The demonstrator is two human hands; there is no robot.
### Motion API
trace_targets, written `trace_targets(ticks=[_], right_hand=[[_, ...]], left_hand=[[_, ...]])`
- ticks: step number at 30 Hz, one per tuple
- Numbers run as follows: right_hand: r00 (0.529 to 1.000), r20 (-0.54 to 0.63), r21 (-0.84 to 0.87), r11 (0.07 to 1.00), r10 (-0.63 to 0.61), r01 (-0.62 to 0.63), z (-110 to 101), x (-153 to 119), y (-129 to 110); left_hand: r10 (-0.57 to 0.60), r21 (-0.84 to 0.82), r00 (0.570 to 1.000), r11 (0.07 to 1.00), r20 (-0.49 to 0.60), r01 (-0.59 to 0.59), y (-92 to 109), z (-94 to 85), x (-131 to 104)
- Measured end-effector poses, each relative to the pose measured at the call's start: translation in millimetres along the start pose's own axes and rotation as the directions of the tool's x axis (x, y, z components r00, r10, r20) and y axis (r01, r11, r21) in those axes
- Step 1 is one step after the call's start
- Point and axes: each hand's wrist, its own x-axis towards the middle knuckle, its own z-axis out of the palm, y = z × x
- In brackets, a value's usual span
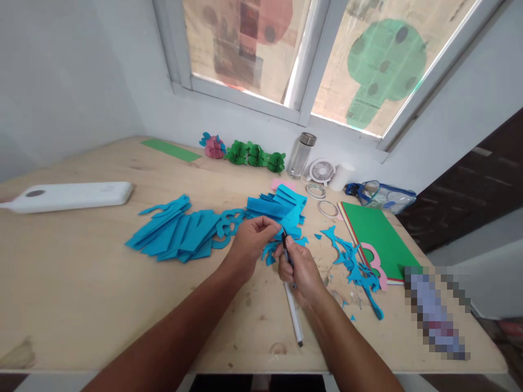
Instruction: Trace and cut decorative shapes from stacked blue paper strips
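Note:
My left hand (pixel 254 239) is closed in a pinch, with a bit of blue paper (pixel 279 226) at its fingertips. My right hand (pixel 300 267) wraps round a small pair of scissors (pixel 285 239), whose dark blades point up toward those fingertips. Just beyond both hands lies a heap of blue paper pieces (pixel 272 207). Left of my left hand, folded blue paper strips (pixel 180 231) are spread out beside some curvy cut-outs (pixel 224 226). Thin blue offcuts (pixel 353 264) lie to the right. A white pen (pixel 294 318) rests under my right wrist.
Green paper sheets (pixel 379 234) lie at right, with a pink cut-out (pixel 373 267) on their edge. Along the wall stand green paper decorations (pixel 255 155), a glass bottle (pixel 300 158), a small fan (pixel 322 172) and a clear pouch (pixel 388 197). A white device (pixel 77 196) lies left.

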Motion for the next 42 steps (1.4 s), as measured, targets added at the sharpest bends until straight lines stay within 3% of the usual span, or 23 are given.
trace_targets(ticks=[27,42], right_hand=[[1.0,-0.028,-0.047,0.999,-0.014,0.013,3.4,-1.4,-5.7],[1.0,-0.022,-0.029,0.999,-0.02,0.019,3.2,-2.3,-6.4]], left_hand=[[0.002,0.035,1.0,0.999,0.002,-0.002,3.0,0.6,-1.6],[-0.021,0.014,0.998,1.0,0.061,0.021,9.6,0.3,-2.5]])
